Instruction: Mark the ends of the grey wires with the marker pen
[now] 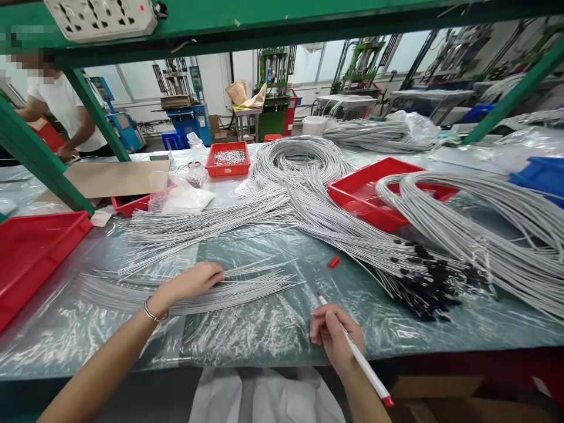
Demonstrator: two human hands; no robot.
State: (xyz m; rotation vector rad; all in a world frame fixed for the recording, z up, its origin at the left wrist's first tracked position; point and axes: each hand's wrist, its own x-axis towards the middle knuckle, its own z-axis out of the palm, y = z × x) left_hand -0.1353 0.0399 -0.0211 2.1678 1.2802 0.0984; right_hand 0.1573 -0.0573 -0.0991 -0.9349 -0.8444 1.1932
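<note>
My right hand (337, 338) grips a white marker pen (363, 364) with a red end, its bare red tip pointing up and left over the table. A red pen cap (334, 261) lies apart on the plastic sheet, beyond the tip. My left hand (196, 281), a bracelet at its wrist, is closed around a few thin grey cables, with their ends sticking out to the right. Beneath it spreads a flat row of cut grey cables (247, 295). The left fingertips are partly hidden by the hand itself.
Behind lie more loose cables (207, 220) and a coil (302, 155). Cables with black ends (423, 282) and large loops (484, 235) cover the right side. Red trays (374, 214) and a tray of small metal parts (228, 170) stand around. A green frame (264, 29) crosses overhead. Another person (66, 111) stands far left.
</note>
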